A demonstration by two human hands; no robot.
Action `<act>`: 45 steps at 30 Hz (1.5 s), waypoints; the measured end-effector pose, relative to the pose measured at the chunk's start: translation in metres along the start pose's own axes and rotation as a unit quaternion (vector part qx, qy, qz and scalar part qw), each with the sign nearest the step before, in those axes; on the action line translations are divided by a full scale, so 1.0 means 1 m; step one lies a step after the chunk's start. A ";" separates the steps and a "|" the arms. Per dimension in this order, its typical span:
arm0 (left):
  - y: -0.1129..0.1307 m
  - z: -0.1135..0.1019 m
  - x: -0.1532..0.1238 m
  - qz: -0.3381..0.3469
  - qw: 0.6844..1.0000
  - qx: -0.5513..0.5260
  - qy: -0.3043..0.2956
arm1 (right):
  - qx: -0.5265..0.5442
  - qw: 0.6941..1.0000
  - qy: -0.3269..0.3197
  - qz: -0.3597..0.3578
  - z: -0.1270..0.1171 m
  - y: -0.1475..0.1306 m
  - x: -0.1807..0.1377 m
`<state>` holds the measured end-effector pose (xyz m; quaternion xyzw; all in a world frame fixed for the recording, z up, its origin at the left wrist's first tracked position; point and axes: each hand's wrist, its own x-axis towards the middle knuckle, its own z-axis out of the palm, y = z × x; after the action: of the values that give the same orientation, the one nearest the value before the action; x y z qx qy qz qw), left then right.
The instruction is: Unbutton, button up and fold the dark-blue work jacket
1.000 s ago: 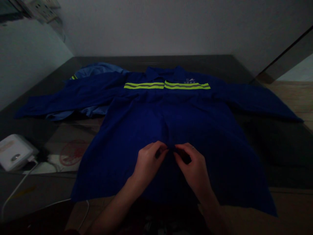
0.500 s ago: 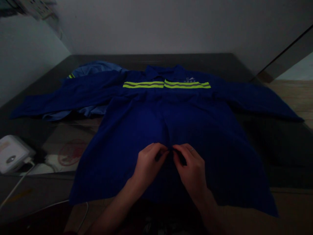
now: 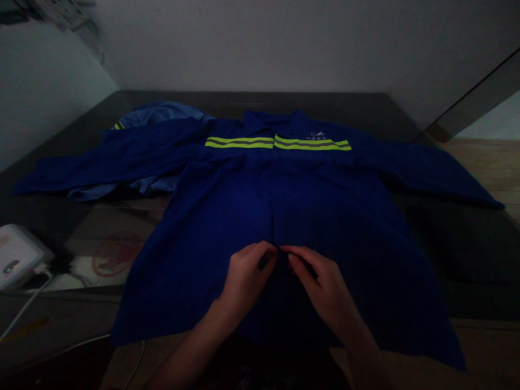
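Observation:
A dark blue work jacket (image 3: 227, 206) lies spread face up with its collar away from me and both sleeves stretched outward. Yellow-green reflective bands cross its chest, and a small white logo shows on the right of it. My left hand (image 3: 247, 273) pinches the front edge near the lower middle. Close beside it, my right hand (image 3: 319, 276) has thumb and forefinger on the same front opening, its fingertips almost touching the left ones. Whether a button sits between the fingers is too dark to make out. The jacket's hem hangs over the table's near edge.
Beneath the left sleeve lies a crumpled lighter blue garment (image 3: 162, 111). A white device (image 3: 22, 257) with a cable stands at the left on the dark table (image 3: 325, 100). A wall (image 3: 252, 49) rises behind the table.
My right hand has turned slightly, its forefinger now straighter and reaching further left over the front edge. My left hand stays nearly where it was, still pinching the jacket.

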<state>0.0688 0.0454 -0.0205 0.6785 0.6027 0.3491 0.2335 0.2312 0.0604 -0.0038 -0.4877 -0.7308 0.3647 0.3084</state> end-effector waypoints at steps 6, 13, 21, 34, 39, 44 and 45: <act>0.000 -0.001 0.000 -0.035 0.999 -0.023 0.005 | -0.039 0.998 0.036 -0.030 -0.007 0.000 0.013; 0.001 -0.002 0.001 -0.075 0.994 -0.081 0.003 | -0.024 0.999 -0.026 -0.031 -0.007 0.000 0.024; 0.000 -0.002 0.001 -0.129 0.982 -0.139 -0.004 | -0.008 0.999 -0.031 -0.034 -0.004 0.009 0.024; 0.003 -0.003 0.001 -0.100 0.987 -0.125 -0.011 | -0.039 0.997 -0.023 -0.057 0.001 0.006 0.019; 0.005 -0.004 0.002 -0.095 0.990 -0.108 0.007 | 0.003 0.999 0.011 -0.032 0.000 0.009 0.020; 0.003 -0.003 0.001 -0.097 0.993 -0.069 0.013 | 0.020 0.999 0.011 -0.030 -0.001 0.006 0.021; 0.003 -0.002 0.001 -0.097 0.993 -0.059 0.013 | 0.018 0.999 0.011 -0.031 0.000 0.005 0.021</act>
<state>0.0690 0.0460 -0.0168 0.5970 0.6472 0.3684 0.2983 0.2271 0.0815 -0.0060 -0.4633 -0.7351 0.3629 0.3365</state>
